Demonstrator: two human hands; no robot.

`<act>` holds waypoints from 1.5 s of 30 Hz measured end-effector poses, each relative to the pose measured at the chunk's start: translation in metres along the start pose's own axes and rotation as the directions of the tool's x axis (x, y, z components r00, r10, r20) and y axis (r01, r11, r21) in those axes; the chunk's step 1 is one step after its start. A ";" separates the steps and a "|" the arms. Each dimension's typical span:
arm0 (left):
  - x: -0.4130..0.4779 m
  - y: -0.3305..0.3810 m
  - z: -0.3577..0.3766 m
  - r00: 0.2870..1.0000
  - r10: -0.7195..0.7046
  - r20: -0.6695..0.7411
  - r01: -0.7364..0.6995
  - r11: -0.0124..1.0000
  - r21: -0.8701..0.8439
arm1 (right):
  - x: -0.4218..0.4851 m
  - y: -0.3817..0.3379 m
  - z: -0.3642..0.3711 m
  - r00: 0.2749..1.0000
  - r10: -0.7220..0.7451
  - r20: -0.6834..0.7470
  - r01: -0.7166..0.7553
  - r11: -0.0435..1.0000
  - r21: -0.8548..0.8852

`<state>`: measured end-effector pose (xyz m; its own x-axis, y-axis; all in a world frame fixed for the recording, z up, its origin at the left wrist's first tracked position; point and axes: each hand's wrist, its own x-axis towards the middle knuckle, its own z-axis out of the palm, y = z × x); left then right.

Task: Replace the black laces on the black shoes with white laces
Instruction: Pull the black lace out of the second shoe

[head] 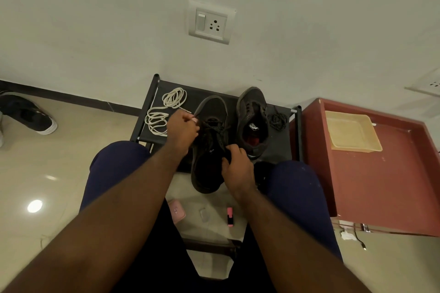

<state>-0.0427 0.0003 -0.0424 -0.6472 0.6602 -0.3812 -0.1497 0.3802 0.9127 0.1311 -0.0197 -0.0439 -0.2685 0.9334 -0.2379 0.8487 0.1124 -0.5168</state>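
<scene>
Two black shoes stand on a black rack top (281,143). The left shoe (209,131) still carries its black lace (215,127). My left hand (182,127) pinches that lace at the shoe's left side, fingers curled. My right hand (235,164) grips the tongue and collar of the same shoe near its heel. The right shoe (253,119) has bare eyelets, and a bundled black lace (277,120) lies just right of it. Two coiled white laces (164,112) lie on the rack's left part.
A red cabinet (381,185) with a yellow tray (352,131) stands on the right. Another shoe (28,114) lies on the tiled floor at far left. A pink case (177,213) and a pink marker (230,216) lie on the floor between my knees. The wall socket (210,21) is above.
</scene>
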 end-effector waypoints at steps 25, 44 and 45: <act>-0.010 -0.009 0.010 0.782 0.428 0.452 -0.617 0.431 0.659 | -0.003 -0.001 -0.001 0.999 -0.025 0.035 0.026 0.999 -0.031; -0.001 0.011 -0.024 0.974 0.225 -0.024 -0.165 0.777 0.608 | 0.002 0.001 0.003 0.993 0.117 -0.036 -0.107 0.974 0.198; -0.006 0.012 -0.022 0.954 0.299 -0.008 -0.225 0.735 0.640 | 0.002 0.001 0.003 0.993 0.115 -0.037 -0.106 0.976 0.191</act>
<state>-0.0569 -0.0135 -0.0255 -0.6684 0.7384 -0.0899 0.5137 0.5456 0.6622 0.1300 -0.0185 -0.0475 -0.1519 0.9522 -0.2649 0.7693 -0.0544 -0.6366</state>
